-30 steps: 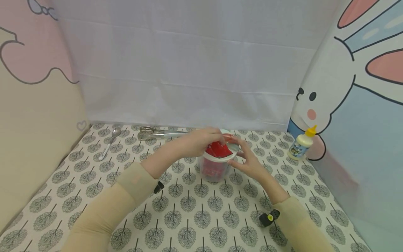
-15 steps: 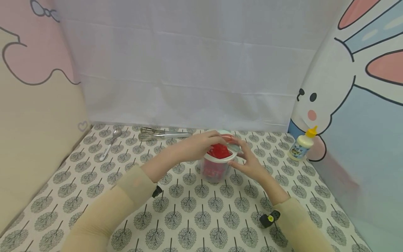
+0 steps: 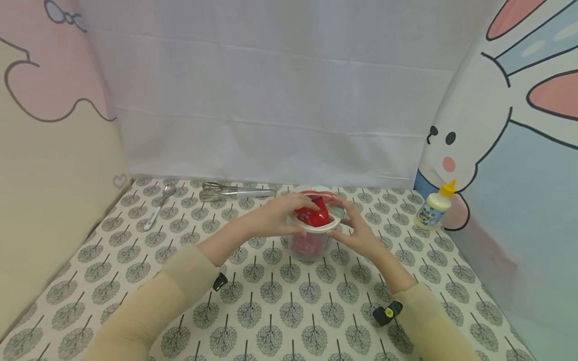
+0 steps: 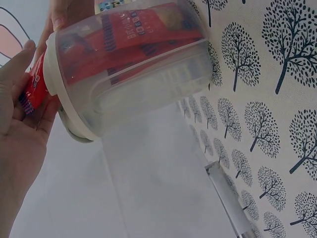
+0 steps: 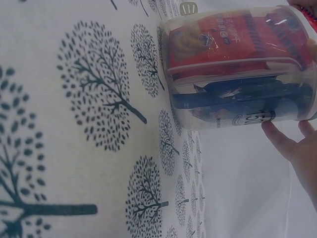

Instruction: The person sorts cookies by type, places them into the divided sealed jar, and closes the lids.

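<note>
A clear plastic jar [image 3: 309, 246] with a white rim stands upright on the tablecloth. Through its wall show red snack packets [image 4: 143, 34] and, in the right wrist view, a dark blue packet [image 5: 233, 94]. My left hand [image 3: 275, 216] is at the jar's mouth, thumb and fingers on either side of a red snack packet [image 4: 35, 88] that sticks partly out of the opening. From the right, my right hand [image 3: 358, 234] grips the jar near its rim, fingers spread round the far side and thumb at the front. Part of the mouth is hidden by the hands.
Metal tongs [image 3: 239, 193] lie behind the jar to the left, and a spoon [image 3: 160, 206] lies farther left. A squeeze bottle [image 3: 432, 209] with a yellow cap stands at the right, near the printed side cloth [image 3: 519, 210]. A white cloth [image 3: 271, 100] hangs behind.
My left hand has shifted slightly back left and spread, its thumb now beside the rim. The red packet's top shows more and stands more upright. My right hand stays on the jar.
</note>
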`<state>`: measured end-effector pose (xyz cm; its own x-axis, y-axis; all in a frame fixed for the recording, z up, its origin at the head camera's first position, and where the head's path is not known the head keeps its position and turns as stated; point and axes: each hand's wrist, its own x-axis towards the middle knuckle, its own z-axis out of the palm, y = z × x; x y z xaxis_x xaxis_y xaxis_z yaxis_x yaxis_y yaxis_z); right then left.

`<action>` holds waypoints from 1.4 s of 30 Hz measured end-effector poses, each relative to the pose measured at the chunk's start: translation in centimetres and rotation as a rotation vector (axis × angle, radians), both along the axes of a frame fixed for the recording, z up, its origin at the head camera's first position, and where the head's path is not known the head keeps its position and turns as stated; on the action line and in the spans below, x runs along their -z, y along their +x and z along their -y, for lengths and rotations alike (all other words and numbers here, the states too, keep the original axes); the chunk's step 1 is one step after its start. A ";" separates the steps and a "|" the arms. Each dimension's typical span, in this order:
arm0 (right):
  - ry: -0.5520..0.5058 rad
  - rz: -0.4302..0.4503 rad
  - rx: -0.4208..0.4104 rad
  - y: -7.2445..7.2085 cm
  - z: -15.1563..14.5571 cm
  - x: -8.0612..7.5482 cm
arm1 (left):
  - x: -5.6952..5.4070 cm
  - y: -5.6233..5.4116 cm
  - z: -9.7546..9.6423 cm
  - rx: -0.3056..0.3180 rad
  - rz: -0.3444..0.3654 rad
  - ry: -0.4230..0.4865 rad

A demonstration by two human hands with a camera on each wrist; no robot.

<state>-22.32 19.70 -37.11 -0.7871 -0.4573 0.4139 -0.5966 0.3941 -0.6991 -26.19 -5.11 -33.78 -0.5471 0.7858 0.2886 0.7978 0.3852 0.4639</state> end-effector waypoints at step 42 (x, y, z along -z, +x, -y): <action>-0.024 0.015 0.000 0.0 -0.1 0.3 | 1.1 0.6 -0.5 -0.015 -0.237 -0.265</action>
<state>-22.36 19.80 -37.41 -0.7933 -0.4475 0.4128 -0.5860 0.3773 -0.7171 -25.60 -4.57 -34.88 -0.5011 0.8429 0.1958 0.8648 0.4795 0.1491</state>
